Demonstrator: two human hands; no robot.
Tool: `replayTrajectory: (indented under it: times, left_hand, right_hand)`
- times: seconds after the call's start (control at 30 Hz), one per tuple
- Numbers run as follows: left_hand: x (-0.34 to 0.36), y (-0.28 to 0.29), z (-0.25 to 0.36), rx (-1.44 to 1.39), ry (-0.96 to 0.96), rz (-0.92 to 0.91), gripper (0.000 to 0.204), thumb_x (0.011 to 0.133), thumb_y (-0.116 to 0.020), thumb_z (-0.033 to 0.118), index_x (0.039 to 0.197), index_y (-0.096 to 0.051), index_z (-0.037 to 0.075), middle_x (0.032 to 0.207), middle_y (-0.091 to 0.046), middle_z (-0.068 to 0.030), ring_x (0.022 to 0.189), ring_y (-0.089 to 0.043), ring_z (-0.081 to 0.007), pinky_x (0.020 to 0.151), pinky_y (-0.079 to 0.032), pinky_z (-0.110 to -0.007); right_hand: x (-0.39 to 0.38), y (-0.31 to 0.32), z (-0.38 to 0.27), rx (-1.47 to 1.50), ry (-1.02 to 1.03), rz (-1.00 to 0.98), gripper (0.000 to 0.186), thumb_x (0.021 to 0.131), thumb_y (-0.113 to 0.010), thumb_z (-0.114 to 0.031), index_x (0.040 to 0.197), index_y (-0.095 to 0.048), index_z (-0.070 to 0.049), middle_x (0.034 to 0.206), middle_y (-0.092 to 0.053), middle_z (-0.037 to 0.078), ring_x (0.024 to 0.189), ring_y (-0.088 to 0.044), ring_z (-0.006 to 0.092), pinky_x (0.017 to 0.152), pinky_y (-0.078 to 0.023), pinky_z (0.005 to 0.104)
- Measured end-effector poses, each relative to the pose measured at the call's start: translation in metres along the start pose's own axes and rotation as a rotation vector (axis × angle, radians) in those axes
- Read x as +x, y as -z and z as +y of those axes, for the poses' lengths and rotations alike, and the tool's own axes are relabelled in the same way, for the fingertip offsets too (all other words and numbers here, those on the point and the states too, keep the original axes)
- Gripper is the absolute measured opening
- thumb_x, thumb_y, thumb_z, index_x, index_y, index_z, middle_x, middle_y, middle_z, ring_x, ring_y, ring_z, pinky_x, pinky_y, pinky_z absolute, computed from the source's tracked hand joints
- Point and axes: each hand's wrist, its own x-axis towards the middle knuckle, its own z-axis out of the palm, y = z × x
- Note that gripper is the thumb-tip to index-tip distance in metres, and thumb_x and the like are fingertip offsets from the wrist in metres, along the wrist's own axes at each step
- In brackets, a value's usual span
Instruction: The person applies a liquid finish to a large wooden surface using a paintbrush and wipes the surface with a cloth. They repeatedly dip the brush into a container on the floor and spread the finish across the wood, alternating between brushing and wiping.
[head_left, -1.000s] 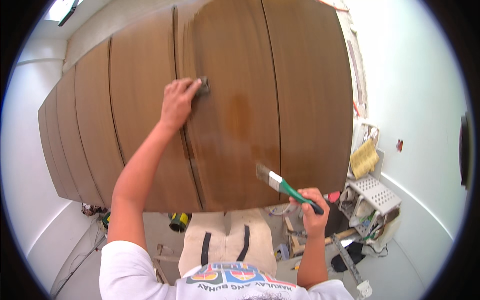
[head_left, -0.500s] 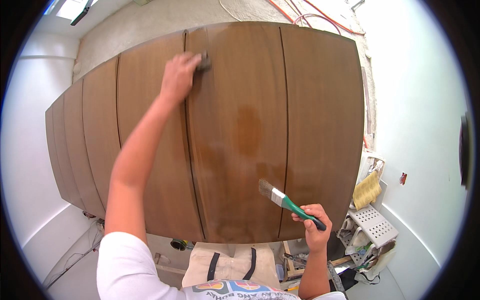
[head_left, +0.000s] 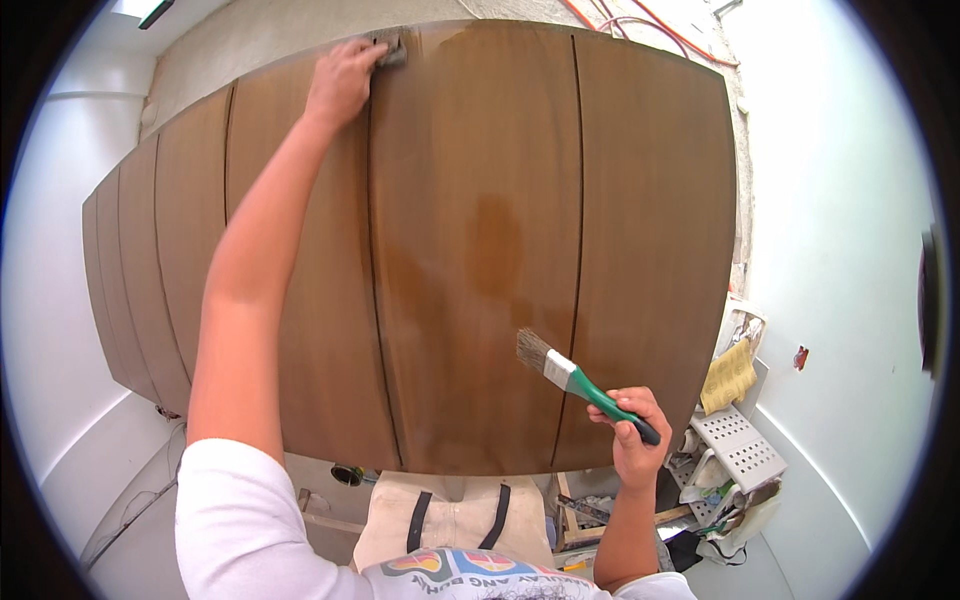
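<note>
A large brown wooden panel [head_left: 480, 150] with dark grooves lies before me, some patches darker and wet-looking. At its far edge, next to a groove, my left hand [head_left: 340, 80] is closed on a small dark grey pad or wad of cloth [head_left: 392, 52] pressed to the wood; its exact kind is unclear. My right hand [head_left: 637, 430] grips a paintbrush [head_left: 572, 380] with a green and black handle by the handle's end. The brush's bristles point up and left over the near part of the panel, and I cannot tell whether they touch it.
To the right stands a white perforated plastic step stool [head_left: 740, 447] with a yellow sheet of sandpaper [head_left: 729, 378] above it. Orange hoses [head_left: 680, 38] run behind the panel. White walls [head_left: 840, 250] rise on both sides. A small open can [head_left: 347, 474] sits below the near edge.
My left hand has slid the dark pad away from me along the groove to the panel's far edge. My right hand with the paintbrush has barely shifted.
</note>
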Motion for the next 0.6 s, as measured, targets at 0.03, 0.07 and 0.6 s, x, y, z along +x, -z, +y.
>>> replayTrajectory:
  times: [0.03, 0.07, 0.6]
  left_hand:
    - [-0.032, 0.003, 0.022, -0.02, -0.013, 0.003, 0.038, 0.094, -0.061, 0.006, 0.129, -0.072, 0.016, 0.127, -0.067, -0.011, 0.118, -0.062, -0.0329, 0.098, -0.048, -0.047]
    - [-0.068, 0.01, 0.047, -0.044, -0.029, 0.008, 0.038, 0.093, -0.063, 0.007, 0.129, -0.072, 0.015, 0.128, -0.067, -0.0111, 0.118, -0.061, -0.0329, 0.099, -0.048, -0.047]
    - [-0.558, 0.216, 0.312, -0.463, -0.049, -0.517, 0.044, 0.083, -0.065, 0.004, 0.126, -0.072, 0.009, 0.118, -0.064, -0.0056, 0.112, -0.059, -0.0262, 0.099, -0.043, -0.042]
  right_hand:
    - [-0.004, -0.001, 0.001, 0.002, -0.004, 0.007, 0.032, 0.1, -0.074, -0.021, 0.118, -0.067, 0.004, 0.119, -0.062, 0.019, 0.101, -0.074, 0.034, 0.088, -0.065, 0.0439]
    - [-0.012, -0.004, 0.003, 0.003, -0.007, 0.019, 0.032, 0.1, -0.074, -0.021, 0.118, -0.067, 0.004, 0.119, -0.062, 0.019, 0.101, -0.074, 0.034, 0.088, -0.065, 0.0439]
    - [-0.189, -0.062, 0.01, -0.027, 0.111, -0.037, 0.031, 0.1, -0.073, -0.019, 0.119, -0.067, 0.004, 0.121, -0.062, 0.019, 0.103, -0.074, 0.0334, 0.088, -0.064, 0.043]
